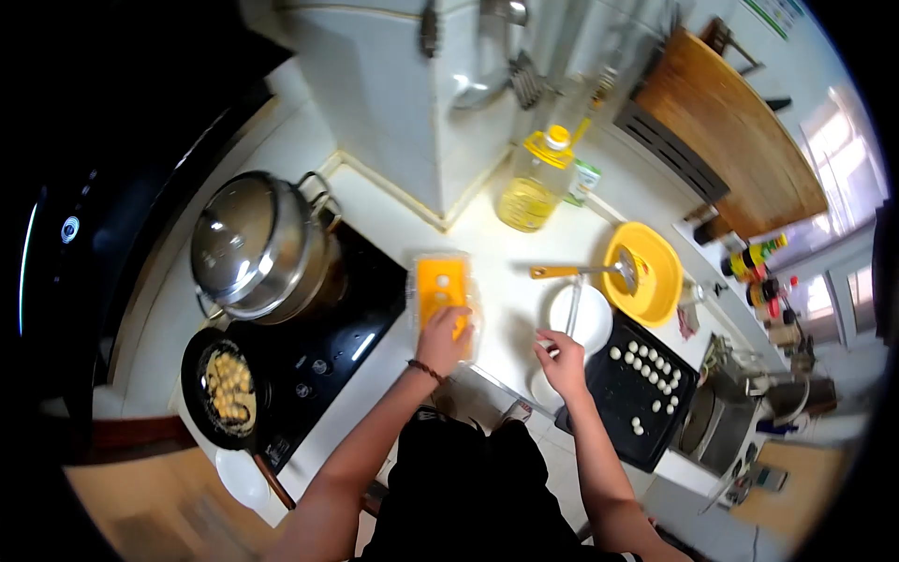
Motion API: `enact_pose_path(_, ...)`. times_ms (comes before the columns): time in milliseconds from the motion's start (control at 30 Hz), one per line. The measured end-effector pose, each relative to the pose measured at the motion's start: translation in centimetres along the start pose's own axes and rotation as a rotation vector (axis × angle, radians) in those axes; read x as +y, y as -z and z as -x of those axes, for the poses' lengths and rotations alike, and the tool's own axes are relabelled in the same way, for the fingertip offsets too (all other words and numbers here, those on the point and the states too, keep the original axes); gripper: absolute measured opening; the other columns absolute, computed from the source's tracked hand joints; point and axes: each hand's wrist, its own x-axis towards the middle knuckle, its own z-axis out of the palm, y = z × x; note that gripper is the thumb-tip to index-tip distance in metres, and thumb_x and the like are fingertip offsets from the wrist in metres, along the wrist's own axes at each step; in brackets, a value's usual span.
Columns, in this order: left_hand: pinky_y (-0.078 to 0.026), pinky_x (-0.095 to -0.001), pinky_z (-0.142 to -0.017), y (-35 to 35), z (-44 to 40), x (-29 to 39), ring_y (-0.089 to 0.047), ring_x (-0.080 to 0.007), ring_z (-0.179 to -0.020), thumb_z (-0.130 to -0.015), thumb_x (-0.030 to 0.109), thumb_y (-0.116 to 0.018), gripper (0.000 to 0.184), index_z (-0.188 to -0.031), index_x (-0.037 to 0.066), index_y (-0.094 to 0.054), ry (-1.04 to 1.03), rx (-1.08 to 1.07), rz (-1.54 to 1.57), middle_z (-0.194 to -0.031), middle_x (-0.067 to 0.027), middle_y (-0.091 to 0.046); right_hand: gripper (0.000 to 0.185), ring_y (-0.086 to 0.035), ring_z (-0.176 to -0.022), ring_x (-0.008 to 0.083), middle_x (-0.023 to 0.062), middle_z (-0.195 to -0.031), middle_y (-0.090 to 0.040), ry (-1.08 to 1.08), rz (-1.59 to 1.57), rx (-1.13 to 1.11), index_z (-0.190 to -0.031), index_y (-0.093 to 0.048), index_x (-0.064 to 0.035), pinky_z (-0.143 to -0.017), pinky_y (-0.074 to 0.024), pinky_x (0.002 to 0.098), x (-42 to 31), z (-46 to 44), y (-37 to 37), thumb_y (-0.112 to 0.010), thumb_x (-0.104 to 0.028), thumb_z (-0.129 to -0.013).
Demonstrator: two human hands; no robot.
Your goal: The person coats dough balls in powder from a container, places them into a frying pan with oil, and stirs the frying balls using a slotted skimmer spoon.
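Observation:
My left hand (443, 339), with a dark bead bracelet at its wrist, reaches down onto an orange slab (432, 274) in a clear plastic tray. Its fingers are curled and bunched over the slab; what they hold, if anything, is hidden. Pale round spots or pieces show on the slab. My right hand (563, 363) is raised near a white bowl (592, 317), thumb and fingertips pinched together. Whatever is in that pinch is too small to make out. Beside it lies a black baking tray (613, 412) with several small white balls (653, 365) on it.
A skimmer (554, 273) lies across a yellow basin (667, 302). An oil bottle (526, 200) stands behind. On the black cooktop (314, 351) at left are a lidded steel pot (245, 248) and a frying pan (194, 375) with round golden pieces. A sink (729, 421) is at right.

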Motion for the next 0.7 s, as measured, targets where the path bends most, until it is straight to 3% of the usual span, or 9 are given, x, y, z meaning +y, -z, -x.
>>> enact_pose_path(67, -0.054, -0.0416, -0.089, -4.7, 1.9, 3.2, -0.067, -0.0333, -0.1, -0.09, 0.012, -0.074, 0.03, -0.118, 0.006, -0.067, -0.024, -0.166, 0.072, -0.113, -0.0141, -0.067, 0.027, -0.072, -0.072, 0.0223, 0.0129, -0.098, -0.076, -0.116, -0.013, 0.125, -0.11, -0.075, -0.0019, -0.067, -0.0573, 0.0338, 3.1, 3.7, 3.7, -0.078, -0.006, -0.084)
enact_pose_path(133, -0.056, -0.0386, -0.081, -10.2, 4.0, 5.9, -0.067, -0.0275, -0.087, -0.089, 0.013, -0.076, 0.029, -0.116, 0.006, -0.068, -0.126, -0.275, 0.178, -0.108, -0.0115, -0.069, 0.026, -0.071, -0.07, 0.0205, 0.0128, -0.095, -0.076, -0.252, 0.004, 0.234, -0.109, -0.075, -0.0018, -0.067, -0.0569, 0.033, 7.1, 7.1, 7.5, -0.078, -0.005, -0.083)
enact_pose_path(300, -0.057, -0.0384, -0.085, -23.2, 7.6, 12.1, -0.068, -0.028, -0.091, -0.09, 0.016, -0.076, 0.03, -0.118, 0.005, -0.068, -0.238, -0.611, 0.204, -0.113, -0.012, -0.068, 0.029, -0.071, -0.072, 0.0209, 0.0131, -0.098, -0.076, -0.477, 0.075, 0.419, -0.11, -0.075, -0.0022, -0.07, -0.0572, 0.0339, 17.5, 15.5, 16.1, -0.079, -0.005, -0.082)
enact_pose_path(400, -0.058, -0.0403, -0.085, -31.6, 9.5, 13.9, -0.069, -0.0311, -0.094, -0.089, 0.015, -0.078, 0.034, -0.119, 0.004, -0.067, -0.281, -0.716, 0.124, -0.111, -0.0141, -0.067, 0.03, -0.073, -0.079, 0.0271, 0.0148, -0.102, -0.074, -0.548, 0.098, 0.424, -0.11, -0.075, -0.0028, -0.077, -0.0585, 0.0374, 23.9, 20.4, 19.7, -0.08, -0.006, -0.08)
enact_pose_path(467, -0.055, -0.0431, -0.093, -36.2, 10.4, 15.7, -0.066, -0.035, -0.106, -0.089, 0.015, -0.076, 0.032, -0.117, 0.005, -0.066, -0.205, -0.814, 0.028, -0.112, -0.0136, -0.066, 0.033, -0.073, -0.085, 0.031, 0.0162, -0.104, -0.073, -0.577, 0.218, 0.372, -0.111, -0.075, -0.0036, -0.081, -0.0585, 0.0394, 26.4, 22.8, 21.9, -0.083, -0.009, -0.079)
enact_pose_path(533, -0.054, -0.0436, -0.095, -40.2, 11.7, 17.2, -0.065, -0.0354, -0.109, -0.088, 0.014, -0.077, 0.037, -0.122, 0.006, -0.065, -0.17, -0.888, -0.02, -0.117, -0.0146, -0.065, 0.041, -0.071, -0.098, 0.0348, 0.0167, -0.107, -0.071, -0.632, 0.214, 0.344, -0.113, -0.074, -0.0051, -0.087, -0.0573, 0.0434, 28.2, 24.4, 23.0, -0.085, -0.015, -0.076)
enact_pose_path(600, -0.055, -0.0442, -0.093, -43.5, 13.5, 18.0, -0.066, -0.0371, -0.107, -0.085, 0.012, -0.079, 0.044, -0.125, 0.003, -0.064, -0.295, -0.881, -0.078, -0.118, -0.0164, -0.066, 0.046, -0.07, -0.104, 0.0362, 0.0162, -0.114, -0.07, -0.606, 0.278, 0.311, -0.118, -0.072, -0.0062, -0.09, -0.0565, 0.0448, 29.6, 25.8, 23.4, -0.085, -0.015, -0.075)
enact_pose_path(633, -0.053, -0.0452, -0.098, -45.1, 14.3, 18.0, -0.062, -0.0393, -0.114, -0.083, 0.01, -0.079, 0.051, -0.131, 0.004, -0.062, -0.27, -0.922, -0.078, -0.122, -0.0171, -0.062, 0.05, -0.068, -0.107, 0.0376, 0.016, -0.119, -0.069, -0.606, 0.238, 0.274, -0.121, -0.07, -0.0067, -0.092, -0.0558, 0.0457, 30.2, 26.4, 23.5, -0.086, -0.016, -0.075)
enact_pose_path(700, -0.053, -0.0451, -0.098, -47.8, 15.7, 18.0, -0.062, -0.0394, -0.115, -0.083, 0.01, -0.079, 0.053, -0.132, 0.005, -0.061, -0.3, -0.931, -0.126, -0.124, -0.0177, -0.06, 0.05, -0.068, -0.103, 0.0377, 0.0163, -0.115, -0.068, -0.548, 0.225, 0.294, -0.12, -0.07, -0.0052, -0.09, -0.0564, 0.045, 31.5, 27.2, 22.6, -0.087, -0.014, -0.073)
